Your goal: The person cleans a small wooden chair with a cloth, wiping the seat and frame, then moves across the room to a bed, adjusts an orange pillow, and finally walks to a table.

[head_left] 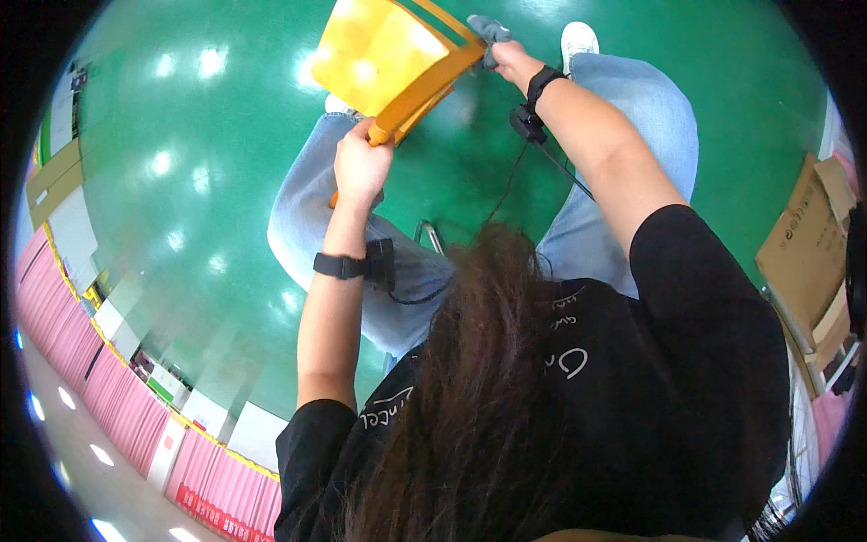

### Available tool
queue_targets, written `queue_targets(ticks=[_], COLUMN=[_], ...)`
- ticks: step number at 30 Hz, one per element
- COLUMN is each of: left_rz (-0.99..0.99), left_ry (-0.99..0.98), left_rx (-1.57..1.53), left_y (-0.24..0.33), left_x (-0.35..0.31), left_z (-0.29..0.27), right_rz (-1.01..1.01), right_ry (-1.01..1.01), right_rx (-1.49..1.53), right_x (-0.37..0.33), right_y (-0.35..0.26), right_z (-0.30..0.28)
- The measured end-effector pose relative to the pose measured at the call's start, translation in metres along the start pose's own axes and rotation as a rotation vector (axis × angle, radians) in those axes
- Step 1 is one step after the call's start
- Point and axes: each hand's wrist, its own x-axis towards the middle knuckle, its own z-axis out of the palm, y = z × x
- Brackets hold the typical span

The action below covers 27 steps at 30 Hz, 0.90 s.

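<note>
A small yellow piece of furniture, which looks like a child's chair, is tilted up in front of me between my knees. The top edge of the picture cuts it off. My left hand is closed around the end of one of its orange-yellow legs. At the frame's right side, my right hand grips a grey cloth and presses it against the bar. Part of the cloth sticks out beyond my fingers.
Around my legs spreads a shiny green floor. Black bands with cables circle both wrists. Flattened cardboard leans at the far right. Pink curtain panels with white boards run along the left side.
</note>
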Motion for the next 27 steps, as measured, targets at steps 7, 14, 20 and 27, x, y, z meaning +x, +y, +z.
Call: queue_targets(ticks=[7,14,20,27], left_rz=[-0.006,0.054,0.003,0.509], left_ry=[0.07,0.07,0.051,0.195], left_rx=[-0.22,-0.255,-0.233,-0.17], left_y=[-0.072,-0.051,-0.074,-0.061], left_x=[-0.019,-0.023,-0.017,-0.014], left_z=[0.015,0.042,0.043,0.036], right_rz=[-0.039,-0.561,-0.641,-0.721], right_ry=[-0.308,-0.142,-0.378,-0.506], right_rx=[-0.028,-0.866,-0.772,-0.863], right_x=[-0.117,-0.174,-0.269,-0.318], right_y=[-0.03,-0.035,-0.034,-0.04], right_z=[0.108,0.113,0.114,0.1])
